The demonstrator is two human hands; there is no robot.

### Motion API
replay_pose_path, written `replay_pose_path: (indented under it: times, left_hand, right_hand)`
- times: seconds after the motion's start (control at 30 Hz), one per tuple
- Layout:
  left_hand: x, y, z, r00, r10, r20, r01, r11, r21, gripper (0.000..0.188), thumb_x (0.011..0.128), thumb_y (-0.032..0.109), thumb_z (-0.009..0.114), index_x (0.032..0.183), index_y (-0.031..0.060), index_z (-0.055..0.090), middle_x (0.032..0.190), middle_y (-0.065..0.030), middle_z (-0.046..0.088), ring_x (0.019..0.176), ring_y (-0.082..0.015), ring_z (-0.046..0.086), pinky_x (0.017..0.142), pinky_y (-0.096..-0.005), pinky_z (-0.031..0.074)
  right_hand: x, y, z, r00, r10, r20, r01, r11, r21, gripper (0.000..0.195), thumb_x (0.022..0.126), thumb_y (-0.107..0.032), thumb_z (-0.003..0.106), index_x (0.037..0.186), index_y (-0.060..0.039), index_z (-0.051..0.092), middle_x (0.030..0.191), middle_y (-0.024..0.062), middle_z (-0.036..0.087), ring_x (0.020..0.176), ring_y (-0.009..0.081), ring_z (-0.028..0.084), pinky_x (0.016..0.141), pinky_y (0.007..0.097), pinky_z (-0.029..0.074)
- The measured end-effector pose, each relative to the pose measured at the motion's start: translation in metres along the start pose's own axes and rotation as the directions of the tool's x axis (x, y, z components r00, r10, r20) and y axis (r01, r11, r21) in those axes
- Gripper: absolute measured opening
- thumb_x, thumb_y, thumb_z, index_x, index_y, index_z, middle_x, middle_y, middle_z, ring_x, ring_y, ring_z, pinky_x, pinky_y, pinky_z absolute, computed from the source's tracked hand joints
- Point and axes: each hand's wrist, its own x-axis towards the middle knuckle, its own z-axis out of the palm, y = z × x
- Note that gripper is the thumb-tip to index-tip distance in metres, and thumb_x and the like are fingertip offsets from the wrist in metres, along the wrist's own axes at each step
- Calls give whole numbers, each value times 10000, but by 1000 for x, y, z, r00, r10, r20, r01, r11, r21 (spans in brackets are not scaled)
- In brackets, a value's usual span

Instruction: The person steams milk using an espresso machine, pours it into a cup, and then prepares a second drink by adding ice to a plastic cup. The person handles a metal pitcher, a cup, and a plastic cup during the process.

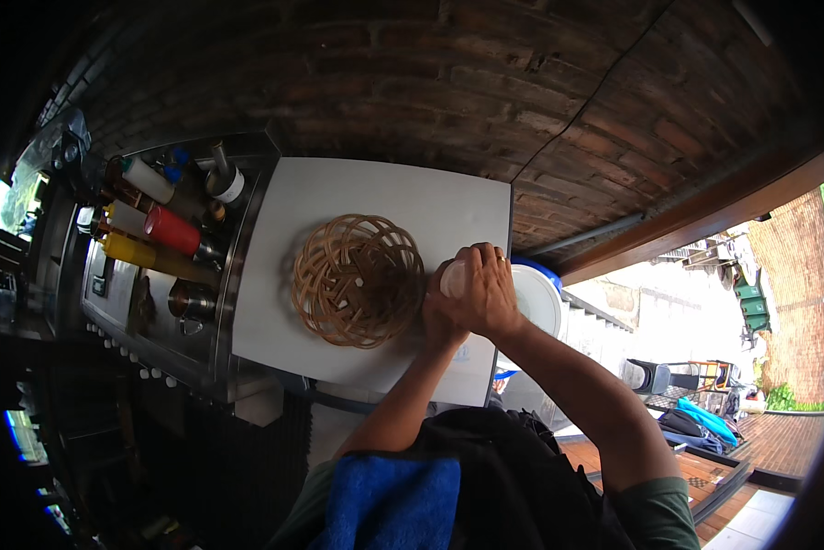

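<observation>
A round woven wicker basket [358, 282] stands on a white board [384, 182] before me. Just to its right, my two hands meet around a small pale, rounded thing [454, 279], too covered to name. My right hand [489, 289] lies over its right side, with a ring on one finger. Mostly hidden beneath is my left hand [441, 317], close to the basket's rim. A white round lid or container [537, 299] shows beyond the board's right edge.
Left of the board, a metal counter holds a red squeeze bottle [172, 230], a yellow squeeze bottle [128, 250], a metal pitcher [192, 300] and a utensil container [225, 184]. A brick wall [398, 82] rises behind. A blue cloth [392, 502] hangs at my front.
</observation>
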Motion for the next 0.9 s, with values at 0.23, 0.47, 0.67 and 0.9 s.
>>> replay_pose_path:
  times: [0.23,0.47,0.67,0.9]
  left_hand:
    - [1,-4,-8,947,317,42,-311,884,348,730,790,191,909,1410,32,558,1231,-129,694,1160,-230,686,1002,-359,545]
    - [2,-4,-14,922,362,138,-386,834,394,761,749,169,936,1394,32,556,1260,-109,665,1165,-220,669,1001,-365,543]
    - [-4,-1,-14,938,322,131,-344,909,235,838,676,120,969,1391,38,540,1264,-114,649,1176,-237,664,1016,-380,547]
    - [-25,11,-22,946,294,136,-323,891,320,891,636,126,1009,1384,27,534,1271,-124,640,1181,-254,663,1026,-404,548]
  right_hand:
    - [6,15,-6,969,-246,-19,246,964,96,613,726,-392,855,1127,19,640,1134,215,595,1102,400,591,977,512,484]
    - [15,29,-13,901,-434,-11,424,874,237,652,696,-388,891,1160,-3,646,1136,191,608,1068,390,626,968,492,517]
    - [18,44,-30,961,-272,45,238,902,361,661,754,-459,880,1196,-17,663,1177,196,636,1131,405,648,996,507,530]
    - [40,74,-13,975,170,140,-210,907,366,795,818,-628,835,1283,-5,668,1322,225,604,1300,411,571,1091,517,486]
